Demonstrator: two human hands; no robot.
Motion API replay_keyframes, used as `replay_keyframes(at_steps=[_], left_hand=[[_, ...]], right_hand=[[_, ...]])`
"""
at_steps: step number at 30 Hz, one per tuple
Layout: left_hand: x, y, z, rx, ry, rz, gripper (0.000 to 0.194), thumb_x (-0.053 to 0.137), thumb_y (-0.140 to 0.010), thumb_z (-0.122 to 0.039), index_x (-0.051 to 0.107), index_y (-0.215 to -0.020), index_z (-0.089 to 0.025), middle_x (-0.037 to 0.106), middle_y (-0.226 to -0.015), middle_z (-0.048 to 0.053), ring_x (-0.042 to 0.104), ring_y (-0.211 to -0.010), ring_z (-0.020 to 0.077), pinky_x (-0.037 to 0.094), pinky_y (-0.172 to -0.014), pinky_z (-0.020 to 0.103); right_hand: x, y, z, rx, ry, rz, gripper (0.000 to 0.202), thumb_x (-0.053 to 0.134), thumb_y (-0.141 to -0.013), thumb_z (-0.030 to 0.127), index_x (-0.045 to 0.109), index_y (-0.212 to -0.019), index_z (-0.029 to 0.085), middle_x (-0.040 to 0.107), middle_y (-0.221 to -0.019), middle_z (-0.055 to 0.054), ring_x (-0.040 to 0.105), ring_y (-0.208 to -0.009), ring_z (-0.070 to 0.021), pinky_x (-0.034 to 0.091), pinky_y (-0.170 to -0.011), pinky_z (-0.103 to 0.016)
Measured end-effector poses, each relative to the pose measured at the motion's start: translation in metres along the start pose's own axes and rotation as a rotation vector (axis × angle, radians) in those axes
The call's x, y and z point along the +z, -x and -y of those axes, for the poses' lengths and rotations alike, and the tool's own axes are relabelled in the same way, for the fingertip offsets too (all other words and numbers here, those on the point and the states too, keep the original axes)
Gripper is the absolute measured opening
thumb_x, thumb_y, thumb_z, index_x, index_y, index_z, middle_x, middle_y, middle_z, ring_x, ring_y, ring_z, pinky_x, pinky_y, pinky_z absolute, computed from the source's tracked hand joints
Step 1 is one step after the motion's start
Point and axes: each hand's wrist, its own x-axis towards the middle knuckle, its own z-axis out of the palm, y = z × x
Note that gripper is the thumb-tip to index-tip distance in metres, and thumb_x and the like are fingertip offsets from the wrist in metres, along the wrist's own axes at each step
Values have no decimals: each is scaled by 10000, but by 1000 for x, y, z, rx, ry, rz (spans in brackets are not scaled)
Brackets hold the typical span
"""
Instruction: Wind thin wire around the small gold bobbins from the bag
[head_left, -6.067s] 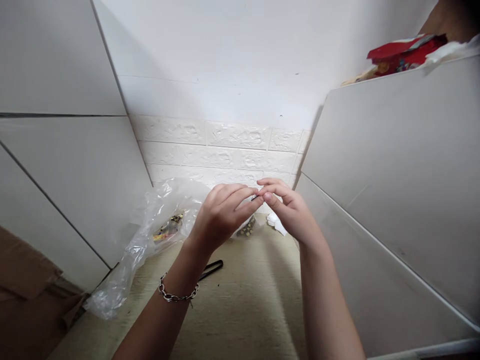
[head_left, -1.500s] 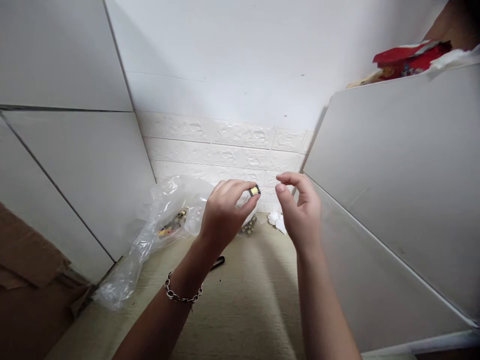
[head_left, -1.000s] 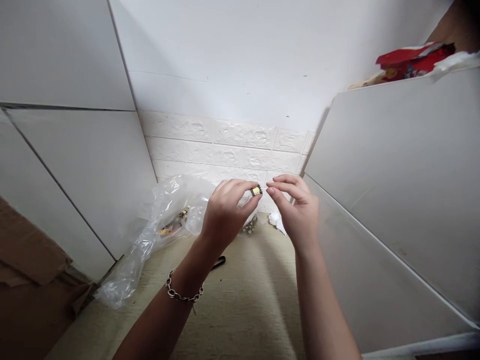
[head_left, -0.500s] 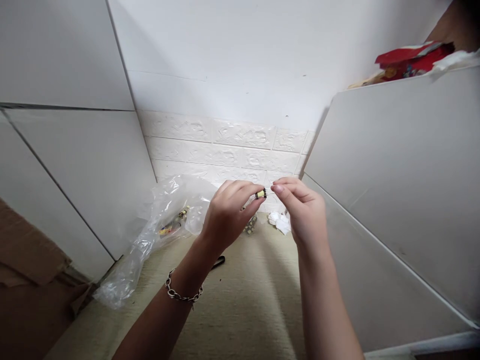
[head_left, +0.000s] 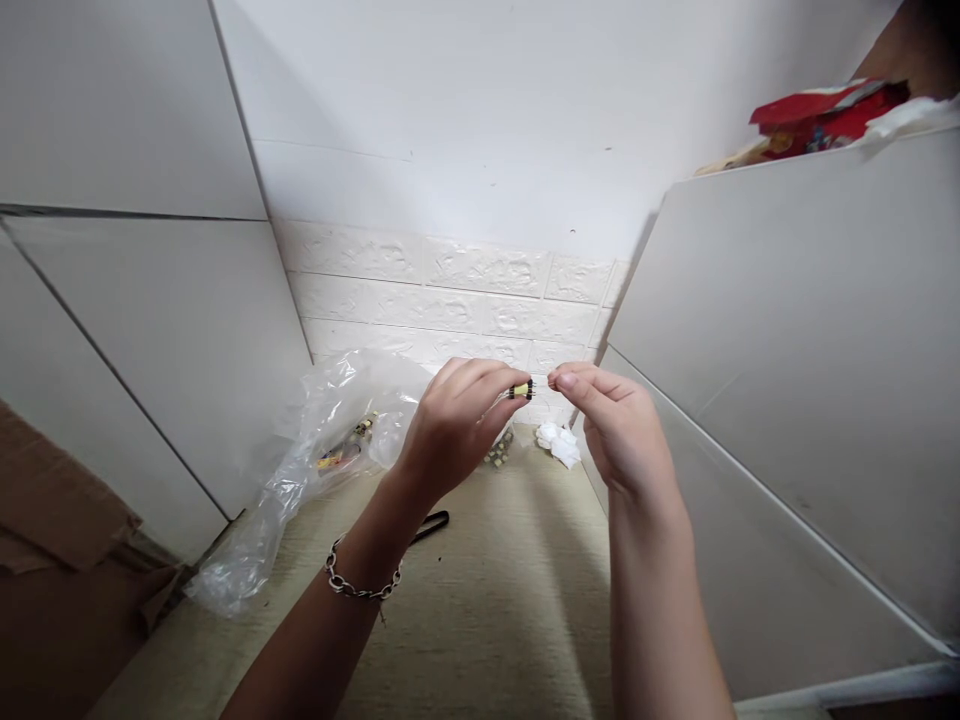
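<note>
Between the thumb and index finger of my left hand [head_left: 457, 420] is a small transformer [head_left: 521, 390], yellow around its middle with black ends. Thin metal pins stick out of its right end. Just right of those pins, my right hand [head_left: 619, 420] is closed in a pinch, its fingertips apart from the transformer. Whatever the pinch holds, if anything, is too small to make out. Below and behind my left hand, a group of similar yellow-and-black parts [head_left: 498, 452] lies on the surface, partly hidden by the hand.
A clear plastic bag [head_left: 292, 480] with several small parts inside spreads at the left. Crumpled white tissue [head_left: 559, 443] lies near the wall. A black tweezer-like tool [head_left: 433, 525] rests by my left wrist. Grey panels rise on both sides; a red packet [head_left: 825, 120] sits on the right one.
My right hand has drawn back slightly to the right, away from the transformer's pins. My left hand keeps hold of the transformer, and more of the black tool shows.
</note>
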Motion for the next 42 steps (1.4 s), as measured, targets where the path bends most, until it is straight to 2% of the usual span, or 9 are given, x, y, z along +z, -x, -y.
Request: replay_keyframes(at_steps=[11,16,22,26,29,31,34,38,42], left_hand=[[-1,-3,-6,-26,97,-33,134,568,-758,-193,558,-890,-176,624,-833,9,539,-806,110,426,-750,232],[0,-3,-9,-61,131,-61,139,574,-750,-185,562,-888,-173,624,-846,10,546,-801,110,439,-741,226],[5,-2,-9,-103,149,-104,141,566,-752,-174,565,-892,-168,625,-848,13,546,-764,104,449,-713,219],[1,-2,-10,-124,108,-168,119,552,-762,-185,567,-879,-170,630,-828,10,554,-746,101,457,-697,217],[-3,-4,-8,-91,33,-186,128,559,-757,-187,570,-884,-172,640,-842,16,566,-777,117,463,-719,238],[-4,-4,-6,-72,-15,-182,127,561,-754,-179,573,-880,-167,644,-841,20,570,-791,124,463,-735,247],[-2,-4,-1,-72,-65,-182,123,566,-748,-164,577,-870,-158,647,-830,19,573,-792,123,462,-745,248],[-1,-4,1,-69,-85,-177,133,576,-740,-163,580,-873,-161,649,-831,18,576,-786,125,466,-739,254],[0,-3,1,-44,-98,-169,129,580,-737,-161,583,-866,-154,651,-827,24,579,-781,127,467,-738,254]], right_hand=[[-1,-3,-9,162,-233,98,79,652,-664,277,669,-646,202,629,-682,20,527,-692,-90,395,-695,-232],[7,-5,-14,223,-379,168,91,643,-667,268,654,-614,195,611,-658,25,513,-664,-77,382,-674,-211],[24,-5,-26,301,-498,244,131,625,-664,329,625,-639,201,605,-683,19,513,-661,-93,381,-679,-246],[31,-13,-46,343,-354,101,174,634,-627,353,602,-664,186,596,-700,7,518,-660,-108,383,-669,-267],[26,-18,-52,291,-320,-14,169,620,-644,365,591,-649,199,579,-678,33,491,-613,-85,376,-665,-250],[20,-16,-44,198,-285,-33,198,593,-675,392,604,-625,200,583,-677,31,504,-651,-90,380,-704,-253],[11,-6,-17,-53,-22,42,251,539,-731,423,634,-637,210,601,-694,14,534,-737,-117,387,-750,-273],[9,8,11,-111,374,37,145,655,-642,376,645,-678,235,624,-757,21,555,-770,-133,401,-736,-286],[14,13,15,-182,519,25,91,620,-687,326,640,-680,238,635,-747,21,568,-742,-128,419,-701,-285]])
